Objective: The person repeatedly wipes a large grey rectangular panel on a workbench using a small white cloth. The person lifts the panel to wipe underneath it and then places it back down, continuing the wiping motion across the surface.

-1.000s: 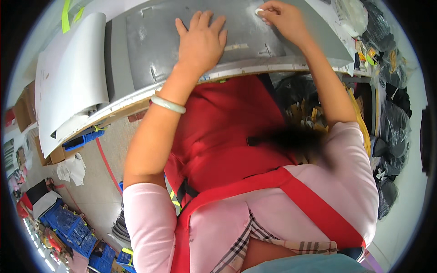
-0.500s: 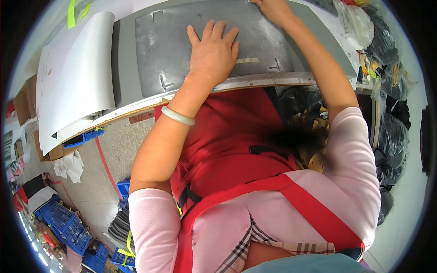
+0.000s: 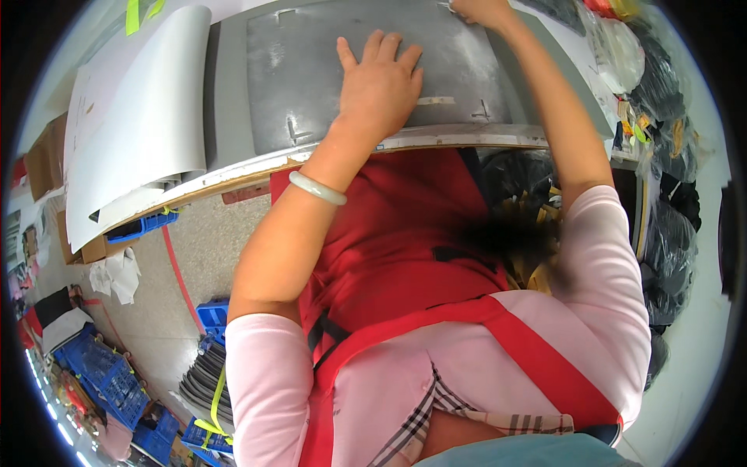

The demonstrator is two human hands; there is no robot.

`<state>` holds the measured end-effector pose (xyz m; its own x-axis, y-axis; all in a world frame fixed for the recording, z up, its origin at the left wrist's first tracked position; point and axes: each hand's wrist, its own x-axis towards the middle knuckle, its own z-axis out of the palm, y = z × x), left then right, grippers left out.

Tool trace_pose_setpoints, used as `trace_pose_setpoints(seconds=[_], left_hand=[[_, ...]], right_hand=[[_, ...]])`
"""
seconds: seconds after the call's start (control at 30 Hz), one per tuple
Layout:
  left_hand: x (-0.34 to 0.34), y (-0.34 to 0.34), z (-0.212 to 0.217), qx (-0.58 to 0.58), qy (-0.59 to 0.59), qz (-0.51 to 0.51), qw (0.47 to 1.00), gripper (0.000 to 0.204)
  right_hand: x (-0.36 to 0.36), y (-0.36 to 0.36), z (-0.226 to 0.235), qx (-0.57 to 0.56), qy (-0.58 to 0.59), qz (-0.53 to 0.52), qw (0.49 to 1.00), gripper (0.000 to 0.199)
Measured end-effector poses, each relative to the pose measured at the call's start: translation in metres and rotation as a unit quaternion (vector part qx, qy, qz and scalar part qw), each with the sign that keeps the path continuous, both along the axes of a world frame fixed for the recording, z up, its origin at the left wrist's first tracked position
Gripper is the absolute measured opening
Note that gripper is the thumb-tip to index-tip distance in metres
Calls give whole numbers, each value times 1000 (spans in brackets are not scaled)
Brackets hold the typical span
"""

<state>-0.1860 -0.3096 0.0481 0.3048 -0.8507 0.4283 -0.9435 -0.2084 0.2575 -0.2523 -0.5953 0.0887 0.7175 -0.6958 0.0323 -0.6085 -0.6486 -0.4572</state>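
Observation:
A flat grey metal plate (image 3: 311, 70) lies on the worktable (image 3: 233, 167) in front of me. My left hand (image 3: 379, 82) rests palm down on the plate near its front edge, fingers spread; a pale bangle (image 3: 317, 187) sits on that wrist. My right hand (image 3: 478, 9) reaches to the plate's far right corner at the top edge of the picture; its fingers are cut off, so what they touch is hidden. A small strip of tape (image 3: 436, 100) lies on the plate just right of my left hand.
Large white sheets (image 3: 132, 117) curl over the table's left end. Black bags (image 3: 669, 194) and a clear plastic bag (image 3: 622, 47) are piled at the right. Blue crates (image 3: 101, 373) and a stack of dark sheets (image 3: 206, 381) stand on the floor at lower left.
The view has shifted so the plate and both hands sit higher in the picture. My left hand stays flat on the plate; my right hand has reached further to the far corner.

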Motion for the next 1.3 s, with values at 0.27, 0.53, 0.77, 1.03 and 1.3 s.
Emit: trace_pose_setpoints(seconds=[0.27, 0.53, 0.77, 1.03, 1.3], left_hand=[[-1, -1, -3, -32, -25, -4, 999, 34], [-3, -2, 0, 3, 6, -18, 1000, 43], [-2, -1, -1, -18, 29, -17, 999, 45], [0, -2, -7, 7, 21, -15, 1000, 46], [0, 0, -1, -1, 22, -24, 999, 49]], right_hand=[[50, 49, 8, 154, -185, 93, 966, 12], [159, 139, -11, -40, -165, 281, 944, 14], [186, 146, -22, -220, -117, 328, 911, 12], [179, 144, -7, 117, -130, 226, 958, 14], [198, 143, -11, 128, -16, 211, 969, 8]])
